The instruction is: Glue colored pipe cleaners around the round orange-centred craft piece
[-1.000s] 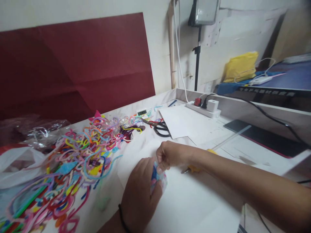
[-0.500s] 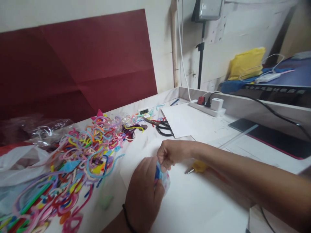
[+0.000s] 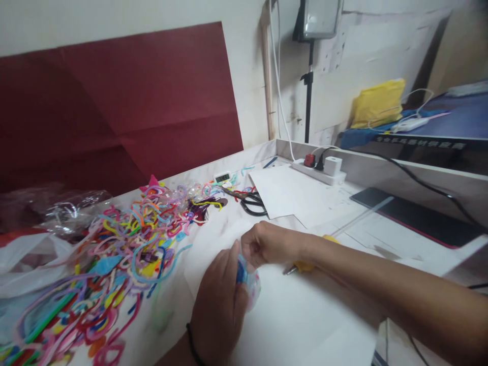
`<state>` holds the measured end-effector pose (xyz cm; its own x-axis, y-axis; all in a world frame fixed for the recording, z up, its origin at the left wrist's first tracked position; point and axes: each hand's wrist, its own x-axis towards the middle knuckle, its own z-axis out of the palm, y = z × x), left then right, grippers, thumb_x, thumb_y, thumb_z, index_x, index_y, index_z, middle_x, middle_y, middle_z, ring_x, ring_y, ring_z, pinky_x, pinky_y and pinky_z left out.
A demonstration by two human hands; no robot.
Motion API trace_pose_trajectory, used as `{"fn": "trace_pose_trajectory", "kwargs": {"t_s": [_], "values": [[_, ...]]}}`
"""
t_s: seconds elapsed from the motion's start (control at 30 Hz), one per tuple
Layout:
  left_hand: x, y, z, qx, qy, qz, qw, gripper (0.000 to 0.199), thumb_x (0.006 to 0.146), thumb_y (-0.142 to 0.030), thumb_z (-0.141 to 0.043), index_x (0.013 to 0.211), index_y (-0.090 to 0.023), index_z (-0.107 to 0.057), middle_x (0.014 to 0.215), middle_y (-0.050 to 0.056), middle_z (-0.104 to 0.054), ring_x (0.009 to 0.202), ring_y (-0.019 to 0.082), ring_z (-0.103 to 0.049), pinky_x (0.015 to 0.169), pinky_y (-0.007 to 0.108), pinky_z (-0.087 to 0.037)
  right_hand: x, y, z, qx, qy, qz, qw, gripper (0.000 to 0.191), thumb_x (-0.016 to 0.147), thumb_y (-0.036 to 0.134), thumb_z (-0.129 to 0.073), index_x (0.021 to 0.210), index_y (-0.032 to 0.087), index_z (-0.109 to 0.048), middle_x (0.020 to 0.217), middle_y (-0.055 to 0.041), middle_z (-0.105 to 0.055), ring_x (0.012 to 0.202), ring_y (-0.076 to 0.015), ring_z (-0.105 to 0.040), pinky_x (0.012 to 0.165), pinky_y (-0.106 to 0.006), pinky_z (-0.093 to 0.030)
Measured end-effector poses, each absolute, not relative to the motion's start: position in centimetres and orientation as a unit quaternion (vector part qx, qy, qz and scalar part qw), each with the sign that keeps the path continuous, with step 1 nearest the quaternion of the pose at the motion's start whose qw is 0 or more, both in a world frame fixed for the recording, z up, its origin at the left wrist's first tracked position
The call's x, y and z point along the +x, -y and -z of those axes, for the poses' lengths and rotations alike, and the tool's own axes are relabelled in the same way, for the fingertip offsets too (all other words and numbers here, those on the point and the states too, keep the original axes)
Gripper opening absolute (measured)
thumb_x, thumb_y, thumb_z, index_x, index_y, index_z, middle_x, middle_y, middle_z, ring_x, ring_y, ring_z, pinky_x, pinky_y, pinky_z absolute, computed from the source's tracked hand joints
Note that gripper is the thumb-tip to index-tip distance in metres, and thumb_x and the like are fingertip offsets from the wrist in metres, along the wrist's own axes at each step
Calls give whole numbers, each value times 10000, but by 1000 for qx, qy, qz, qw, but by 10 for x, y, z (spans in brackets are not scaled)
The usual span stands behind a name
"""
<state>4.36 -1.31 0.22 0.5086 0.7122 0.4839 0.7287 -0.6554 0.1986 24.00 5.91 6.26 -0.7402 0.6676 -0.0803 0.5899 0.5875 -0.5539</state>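
My left hand (image 3: pixel 219 295), with a dark band at its wrist, is closed around a small rounded blue-and-clear piece with pink specks (image 3: pixel 251 291). Much of this piece lies behind my fingers, and its exact kind does not show. Against its upper edge, my right hand (image 3: pixel 263 246) is closed in a pinch; whatever is between those fingertips is hidden. Both hands are over white paper (image 3: pixel 305 325). Partly under my right forearm is a yellow-handled tool (image 3: pixel 303 266) with a metal tip.
Tangled colourful pipe cleaners and craft bits (image 3: pixel 125 269) cover the left side, beside plastic bags (image 3: pixel 34 259). Black-handled scissors (image 3: pixel 253 202), a small digital clock (image 3: pixel 223 177) and another white sheet (image 3: pixel 278 190) lie farther back. A power strip (image 3: pixel 324 173) and a black tablet-like slab (image 3: pixel 415 216) are at right.
The whole view has shifted slightly, so most things appear a little farther left. Both hands keep nearly the same hold around the small piece.
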Motion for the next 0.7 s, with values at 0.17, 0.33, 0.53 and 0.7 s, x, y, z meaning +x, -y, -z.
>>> {"fn": "trace_pose_trajectory", "kwargs": {"t_s": [0.17,0.33,0.53,0.7], "values": [[44,15,-3,-865,418,275,18,590,958,-210,-326,1517,-210,-139,1416,178,-488,1305,320,-476,1024,541,-459,244,-43,-72,-317,902,-252,148,218,746,94,-763,922,165,-657,878,9,-663,777,-129,-603,689,-246,-442],[44,16,-5,-870,405,281,19,637,954,-219,-343,1529,-225,-68,1446,185,-465,1316,332,-470,1015,564,-463,239,-35,-74,-318,910,-216,156,184,744,29,-700,832,186,-658,831,4,-684,771,-141,-589,658,-233,-353],[44,17,-4,-865,410,291,19,716,869,-154,-380,1533,-169,-113,1435,196,-480,1313,339,-476,1030,552,-458,230,-26,-71,-370,904,-169,132,137,752,42,-654,794,172,-669,777,-69,-721,711,-185,-625,592,-261,-300],[44,17,-3,-866,399,301,16,754,830,-112,-381,1536,-196,-130,1451,176,-470,1311,328,-482,1041,560,-447,224,-21,-71,-391,897,-155,140,221,756,14,-580,840,188,-688,787,-79,-728,716,-196,-640,599,-270,-307]]}}
